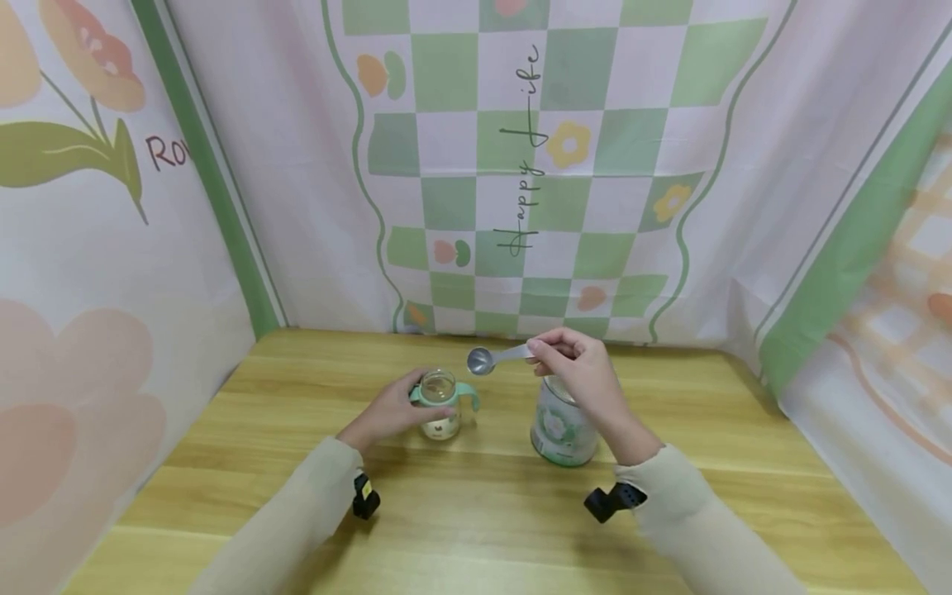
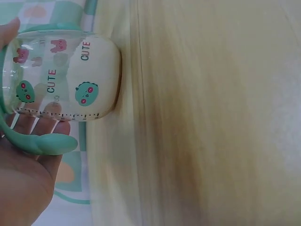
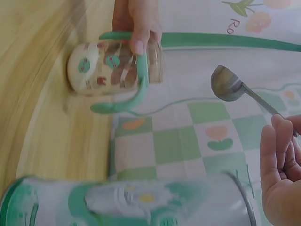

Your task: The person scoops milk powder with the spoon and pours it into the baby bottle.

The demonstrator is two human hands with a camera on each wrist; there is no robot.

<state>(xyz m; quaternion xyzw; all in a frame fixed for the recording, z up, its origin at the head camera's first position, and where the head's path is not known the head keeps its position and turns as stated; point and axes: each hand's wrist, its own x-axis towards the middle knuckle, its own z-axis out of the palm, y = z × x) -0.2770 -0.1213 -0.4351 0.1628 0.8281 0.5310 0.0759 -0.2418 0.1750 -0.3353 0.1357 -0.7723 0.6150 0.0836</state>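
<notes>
- The left hand [image 1: 390,411] wraps its fingers around a small clear bottle [image 1: 439,405] with mint-green handles, which stands upright on the wooden surface [image 1: 476,529], left of centre.
- The left wrist view shows the bottle [image 2: 66,77] printed with little green creatures and the word "CUTE", its base on the surface and the fingers behind it.
- The right hand [image 1: 583,372] pinches the handle of a metal spoon [image 1: 494,358] between thumb and fingertips, holding it in the air with the bowl just above and to the right of the bottle's open mouth.
- A round tin [image 1: 563,430] with a flower design stands upright on the surface below the right hand, near the bottle but not touching it.
- Patterned cloth [image 1: 521,165] with green checks hangs behind the surface.
</notes>
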